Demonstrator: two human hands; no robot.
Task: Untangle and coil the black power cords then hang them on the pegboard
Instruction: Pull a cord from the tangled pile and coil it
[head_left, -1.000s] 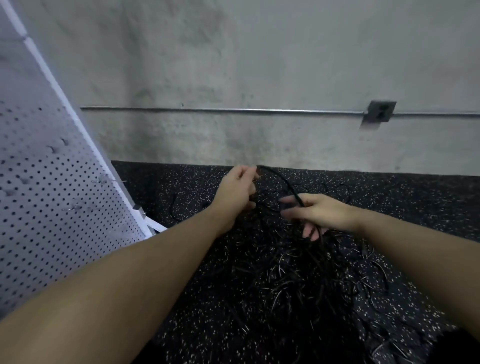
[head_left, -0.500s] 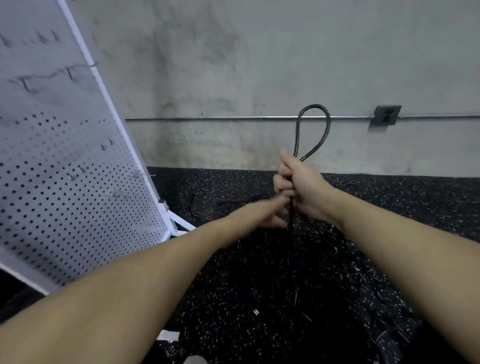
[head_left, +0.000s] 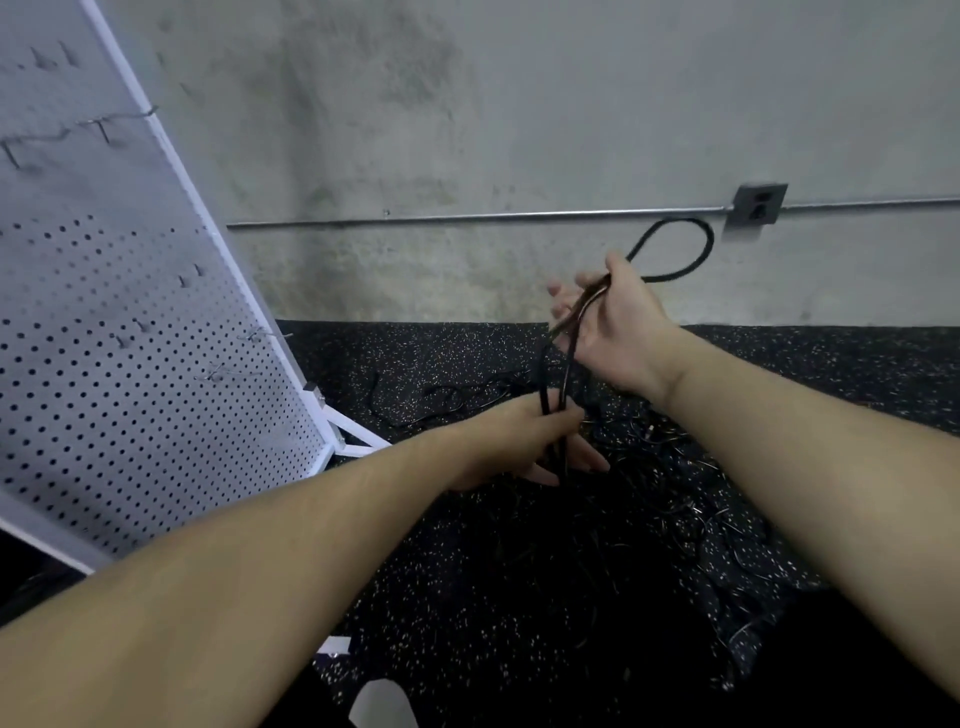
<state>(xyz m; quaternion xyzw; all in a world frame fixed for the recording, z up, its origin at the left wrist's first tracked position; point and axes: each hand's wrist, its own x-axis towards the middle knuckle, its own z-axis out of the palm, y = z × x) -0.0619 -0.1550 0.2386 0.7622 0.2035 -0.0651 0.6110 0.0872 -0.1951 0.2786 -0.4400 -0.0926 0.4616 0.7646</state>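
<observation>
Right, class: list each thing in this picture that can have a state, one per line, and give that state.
Black power cord: lifted, looped above the right hand, running down to the left hand.
Right hand: holds the cord, raised.
Left hand: grips the cord's strands lower down.
Pile of tangled black cords: on the speckled black floor, still tangled.
White perforated pegboard: leaning, its metal hooks bare.
Grey wall outlet: nothing plugged in.

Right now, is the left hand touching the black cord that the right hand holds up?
Touching. The head view shows the left hand with its fingers closed round the two strands of the black cord that hang from the right hand.
</observation>
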